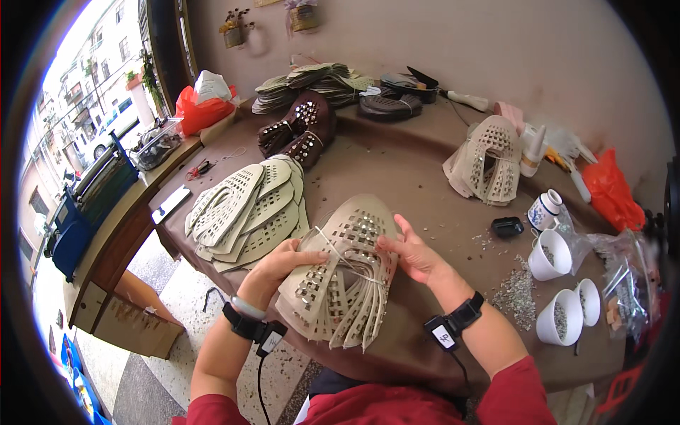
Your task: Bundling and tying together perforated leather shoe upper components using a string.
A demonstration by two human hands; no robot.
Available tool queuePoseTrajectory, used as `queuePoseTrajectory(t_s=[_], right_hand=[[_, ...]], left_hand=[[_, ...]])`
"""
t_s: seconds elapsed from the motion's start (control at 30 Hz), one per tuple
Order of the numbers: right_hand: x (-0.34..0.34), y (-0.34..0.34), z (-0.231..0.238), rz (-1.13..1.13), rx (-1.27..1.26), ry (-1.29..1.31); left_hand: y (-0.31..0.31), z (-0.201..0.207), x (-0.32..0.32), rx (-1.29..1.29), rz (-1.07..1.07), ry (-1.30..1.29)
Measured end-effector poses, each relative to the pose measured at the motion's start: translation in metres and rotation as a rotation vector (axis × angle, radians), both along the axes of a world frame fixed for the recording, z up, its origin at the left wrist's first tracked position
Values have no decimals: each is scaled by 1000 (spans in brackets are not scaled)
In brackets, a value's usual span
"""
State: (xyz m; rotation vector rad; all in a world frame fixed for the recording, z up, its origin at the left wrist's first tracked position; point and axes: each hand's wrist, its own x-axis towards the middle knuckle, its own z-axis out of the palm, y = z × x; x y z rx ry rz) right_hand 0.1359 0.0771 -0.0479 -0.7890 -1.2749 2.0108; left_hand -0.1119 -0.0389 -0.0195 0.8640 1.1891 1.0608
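Observation:
A bundle of cream perforated leather shoe uppers point(365, 219), set with shiny metal studs and tied round with a pale string point(333, 248), is held up in front of me. My left hand point(278, 267) grips its left side, thumb on top near the string, the other fingers mostly hidden beneath. With its thumb pressed on the right side, my right hand point(419, 256) holds the bundle too; its forefinger stretches along the edge. Left of the bundle, a fanned stack of similar cream uppers point(248, 205) lies on the brown-covered table point(382, 166).
Dark brown studded uppers point(312, 120) and more cream stacks point(312, 81) lie at the back. Another cream bundle point(489, 159) stands at right, near a white bottle point(533, 151). White cups point(550, 255) with small studs and a loose stud pile point(517, 294) are at the right edge.

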Motion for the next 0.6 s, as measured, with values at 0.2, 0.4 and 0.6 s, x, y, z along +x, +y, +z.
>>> queuePoseTrajectory(t_s=[0.2, 0.4, 0.6], right_hand=[[14, -8, 30, 384, -207, 367], [24, -17, 91, 135, 93, 95], [22, 30, 1, -22, 597, -358]], left_hand=[[6, 2, 15, 123, -49, -468], [13, 19, 22, 76, -54, -591], [39, -25, 24, -4, -63, 185]])
